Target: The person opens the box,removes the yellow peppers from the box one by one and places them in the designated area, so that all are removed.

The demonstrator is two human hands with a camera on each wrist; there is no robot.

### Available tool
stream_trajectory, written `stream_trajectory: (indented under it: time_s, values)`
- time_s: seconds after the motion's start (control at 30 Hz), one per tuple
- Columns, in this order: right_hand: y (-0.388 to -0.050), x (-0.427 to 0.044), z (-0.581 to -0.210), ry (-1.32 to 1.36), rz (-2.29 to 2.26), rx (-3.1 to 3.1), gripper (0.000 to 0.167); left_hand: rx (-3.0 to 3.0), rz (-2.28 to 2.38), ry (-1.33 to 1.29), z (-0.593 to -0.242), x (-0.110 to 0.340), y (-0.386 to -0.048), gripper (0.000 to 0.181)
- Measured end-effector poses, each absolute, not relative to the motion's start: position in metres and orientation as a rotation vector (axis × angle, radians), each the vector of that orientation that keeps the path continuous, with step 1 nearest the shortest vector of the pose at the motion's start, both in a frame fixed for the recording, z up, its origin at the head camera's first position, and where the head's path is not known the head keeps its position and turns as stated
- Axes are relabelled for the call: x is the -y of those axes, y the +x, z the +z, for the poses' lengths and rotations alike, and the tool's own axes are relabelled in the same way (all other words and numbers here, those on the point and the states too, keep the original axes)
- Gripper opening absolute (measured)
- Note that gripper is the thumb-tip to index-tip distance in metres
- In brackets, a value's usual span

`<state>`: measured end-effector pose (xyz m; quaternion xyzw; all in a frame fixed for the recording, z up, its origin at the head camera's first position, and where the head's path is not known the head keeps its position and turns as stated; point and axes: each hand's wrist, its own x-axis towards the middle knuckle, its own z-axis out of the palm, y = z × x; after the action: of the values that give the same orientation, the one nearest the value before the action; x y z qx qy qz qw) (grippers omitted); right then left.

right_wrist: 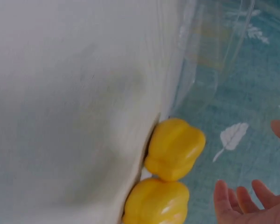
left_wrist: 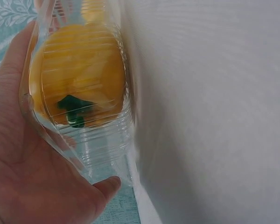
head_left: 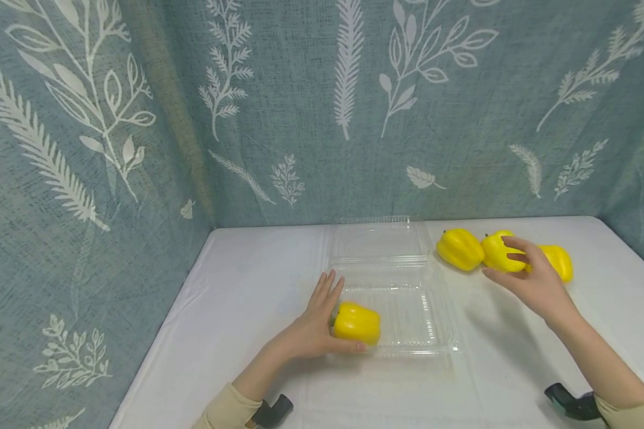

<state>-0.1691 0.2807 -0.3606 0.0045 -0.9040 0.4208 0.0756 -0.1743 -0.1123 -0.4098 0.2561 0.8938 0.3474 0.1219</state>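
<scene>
A clear plastic clamshell box point(head_left: 402, 313) lies with its lid laid back, and one yellow bell pepper point(head_left: 357, 325) sits at the left inside its base. My left hand point(head_left: 313, 328) spreads over the box's left edge, fingers straight and thumb along the front rim; the left wrist view shows the pepper's green stem point(left_wrist: 76, 109) through the ribbed wall. To the right, my right hand point(head_left: 539, 286) hovers by the middle of three yellow peppers, fingers apart and gripping nothing. These are the left pepper point(head_left: 460, 249), the middle pepper point(head_left: 498, 251) and the right pepper point(head_left: 562, 262), partly hidden by the hand.
A white cloth point(head_left: 257, 268) covers the table. Behind and at the sides hangs a blue-green curtain point(head_left: 300, 107) with white leaf prints. The open lid point(head_left: 378, 241) reaches toward the back edge, left of the pepper row. Dark wrist-camera mounts point(head_left: 571, 402) show near the sleeves.
</scene>
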Motion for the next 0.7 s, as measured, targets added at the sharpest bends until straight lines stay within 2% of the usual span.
stream_trajectory:
  time_s: [0.37,0.7]
  values:
    - [-0.164,-0.244,-0.355,0.165,1.403,2.745,0.082,-2.61,1.018,0.751,-0.41,0.112,-0.174,0.123]
    - [-0.161,-0.216,-0.359,0.357,1.509,2.689,0.074,-2.608,1.017,0.749,-0.409,0.112,-0.174,0.123]
